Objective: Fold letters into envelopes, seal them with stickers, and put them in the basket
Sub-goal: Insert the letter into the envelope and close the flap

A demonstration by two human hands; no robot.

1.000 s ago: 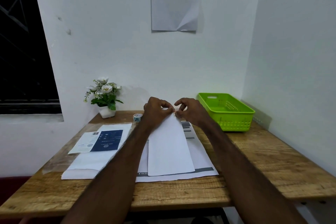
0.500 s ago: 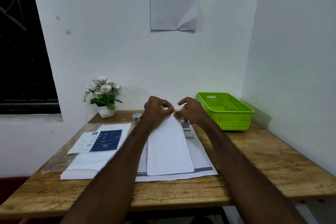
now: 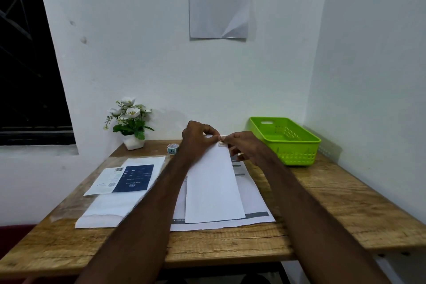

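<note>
Head view, our listing from largest to smallest.

Worktop: wooden, set into a white corner; it carries everything below.

Printed sheet: lies flat in the middle of the worktop, under the envelope, with a grey band along its near edge.

Envelope: long, white, lying lengthwise away from us on the printed sheet. Its far end sits between our two hands.

Clear packet: left of the envelope, with a blue and white card on top.

Basket: bright green, at the far right against the wall, well apart from the envelope; we see nothing inside it.

Plant: white flowers in a small white pot, far left corner.

Left hand: fingers curled, pinching the far end of the envelope; the grip is narrow and on the paper.

Right hand: fingertips meet the left hand's at the same far end, over a small pale sticker. Whether this grip pinches the sticker or only presses it we cannot tell.

Sticker roll: small, just left of the left wrist.

Step in hand, by our judgement: sealing the envelope. The next move calls for a firm press of the sticker across the flap edge, then a lift of the envelope over to the basket.
</note>
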